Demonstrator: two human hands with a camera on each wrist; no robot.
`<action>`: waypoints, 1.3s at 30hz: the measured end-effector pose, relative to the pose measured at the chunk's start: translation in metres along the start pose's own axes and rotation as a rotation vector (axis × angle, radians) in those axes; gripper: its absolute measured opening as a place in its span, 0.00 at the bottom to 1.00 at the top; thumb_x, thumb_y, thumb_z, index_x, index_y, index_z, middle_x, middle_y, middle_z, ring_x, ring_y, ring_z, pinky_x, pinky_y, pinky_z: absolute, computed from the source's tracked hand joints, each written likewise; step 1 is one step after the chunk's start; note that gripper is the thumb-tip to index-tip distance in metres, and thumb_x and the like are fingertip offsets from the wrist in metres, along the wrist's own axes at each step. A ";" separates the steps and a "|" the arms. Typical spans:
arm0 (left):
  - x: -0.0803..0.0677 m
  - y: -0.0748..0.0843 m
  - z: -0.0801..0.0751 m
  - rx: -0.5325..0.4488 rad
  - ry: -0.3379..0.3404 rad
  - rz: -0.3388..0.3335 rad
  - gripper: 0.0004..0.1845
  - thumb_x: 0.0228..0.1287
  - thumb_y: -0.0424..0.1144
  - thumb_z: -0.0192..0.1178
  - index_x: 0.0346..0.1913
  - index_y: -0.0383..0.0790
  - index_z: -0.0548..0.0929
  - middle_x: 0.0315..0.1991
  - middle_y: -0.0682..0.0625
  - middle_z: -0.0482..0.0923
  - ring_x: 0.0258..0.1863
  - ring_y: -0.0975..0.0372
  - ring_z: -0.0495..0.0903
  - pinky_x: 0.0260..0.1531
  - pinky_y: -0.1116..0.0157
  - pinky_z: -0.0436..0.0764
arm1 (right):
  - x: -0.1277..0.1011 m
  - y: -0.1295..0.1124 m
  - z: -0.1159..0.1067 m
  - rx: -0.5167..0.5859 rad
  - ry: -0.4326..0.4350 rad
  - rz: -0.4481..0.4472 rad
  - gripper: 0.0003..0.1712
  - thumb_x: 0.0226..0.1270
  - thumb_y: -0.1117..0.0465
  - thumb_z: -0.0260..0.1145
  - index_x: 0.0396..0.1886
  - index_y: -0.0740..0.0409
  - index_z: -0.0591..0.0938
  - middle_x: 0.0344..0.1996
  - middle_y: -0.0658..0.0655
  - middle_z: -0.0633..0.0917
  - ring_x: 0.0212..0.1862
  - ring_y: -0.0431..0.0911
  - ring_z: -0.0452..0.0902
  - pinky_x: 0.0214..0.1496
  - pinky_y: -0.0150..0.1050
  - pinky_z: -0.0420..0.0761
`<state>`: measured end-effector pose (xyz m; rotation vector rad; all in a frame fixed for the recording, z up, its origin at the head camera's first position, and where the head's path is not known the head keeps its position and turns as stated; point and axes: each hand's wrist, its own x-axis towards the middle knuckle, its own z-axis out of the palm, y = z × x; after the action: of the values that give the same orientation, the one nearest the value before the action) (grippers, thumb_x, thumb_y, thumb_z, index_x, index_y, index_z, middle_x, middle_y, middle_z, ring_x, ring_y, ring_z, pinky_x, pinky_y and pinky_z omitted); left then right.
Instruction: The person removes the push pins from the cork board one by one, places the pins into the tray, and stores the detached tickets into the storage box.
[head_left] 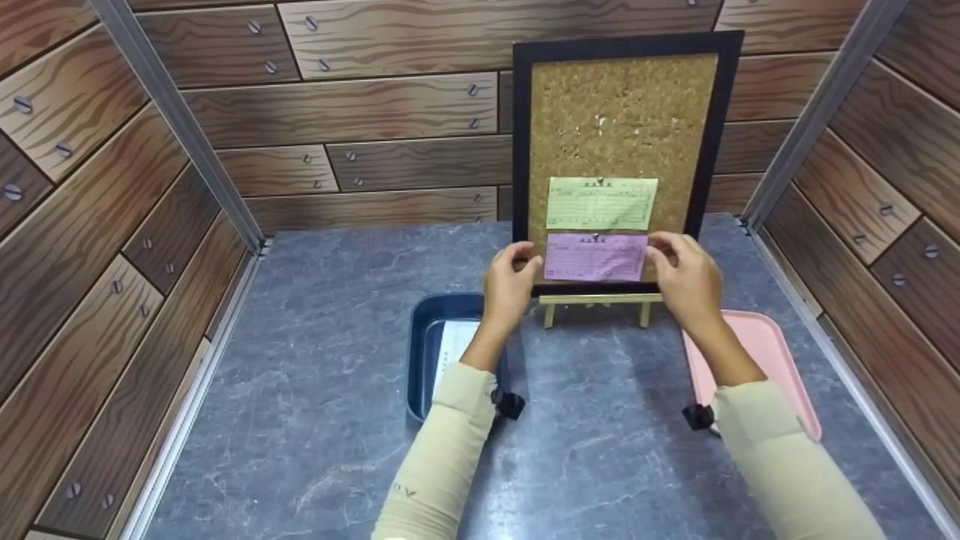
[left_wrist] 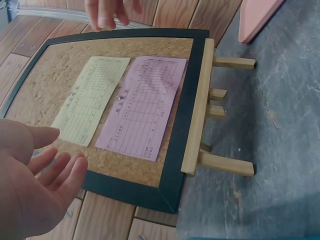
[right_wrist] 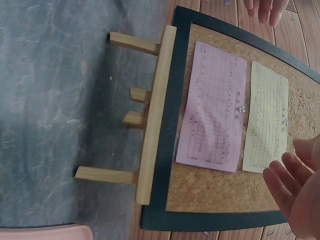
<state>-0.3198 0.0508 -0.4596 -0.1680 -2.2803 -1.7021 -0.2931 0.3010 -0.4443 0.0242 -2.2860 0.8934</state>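
The left hand (head_left: 512, 281), relaxed and empty, hung near the left edge of the purple slip (head_left: 592, 264); the right hand (head_left: 691, 285), loosely curved and empty, hung near its right. A pin (head_left: 596, 237) held the slip on the corkboard (head_left: 622, 97), under the green slip (head_left: 600, 210). Gentle smoothing, without tugging, seemed best.

Head view forward-down; wrist views, closer, share corkboard (head_left: 622, 150).

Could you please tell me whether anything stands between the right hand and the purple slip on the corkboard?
Nothing visible does: in the head view, the right hand is beside the purple slip, whose pin sits at the top edge.
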 end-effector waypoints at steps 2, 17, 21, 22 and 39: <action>0.005 0.002 0.004 0.017 0.006 0.012 0.14 0.65 0.35 0.66 0.52 0.35 0.85 0.47 0.45 0.85 0.44 0.59 0.84 0.45 0.69 0.81 | 0.004 -0.004 0.002 -0.009 0.002 -0.004 0.11 0.67 0.62 0.70 0.47 0.59 0.87 0.39 0.59 0.87 0.41 0.51 0.82 0.43 0.45 0.73; 0.042 0.017 0.024 0.117 -0.037 0.025 0.17 0.68 0.35 0.64 0.58 0.35 0.82 0.49 0.45 0.83 0.49 0.58 0.83 0.52 0.66 0.81 | 0.032 -0.019 0.021 -0.065 -0.003 -0.103 0.12 0.66 0.59 0.71 0.46 0.58 0.87 0.40 0.58 0.87 0.41 0.55 0.84 0.39 0.51 0.76; 0.049 0.019 0.028 0.150 -0.056 0.016 0.19 0.69 0.35 0.63 0.60 0.35 0.80 0.51 0.45 0.82 0.50 0.59 0.83 0.51 0.66 0.81 | 0.038 -0.020 0.025 -0.112 0.000 -0.141 0.13 0.66 0.57 0.72 0.47 0.58 0.87 0.40 0.58 0.87 0.40 0.55 0.85 0.38 0.53 0.77; 0.051 0.020 0.028 0.159 -0.056 0.012 0.19 0.69 0.35 0.62 0.61 0.35 0.80 0.51 0.45 0.82 0.50 0.59 0.83 0.51 0.66 0.81 | 0.040 -0.020 0.026 -0.118 -0.003 -0.147 0.13 0.66 0.57 0.72 0.47 0.57 0.87 0.40 0.58 0.87 0.40 0.55 0.85 0.37 0.53 0.77; 0.064 0.021 0.039 0.138 -0.015 0.007 0.16 0.70 0.34 0.62 0.58 0.36 0.83 0.48 0.46 0.84 0.46 0.59 0.83 0.49 0.66 0.81 | 0.059 -0.027 0.042 -0.153 -0.007 -0.142 0.13 0.67 0.57 0.70 0.48 0.57 0.87 0.40 0.58 0.88 0.42 0.55 0.84 0.40 0.55 0.78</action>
<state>-0.3812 0.0890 -0.4318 -0.1599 -2.3950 -1.5389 -0.3570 0.2671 -0.4157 0.1209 -2.3205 0.6456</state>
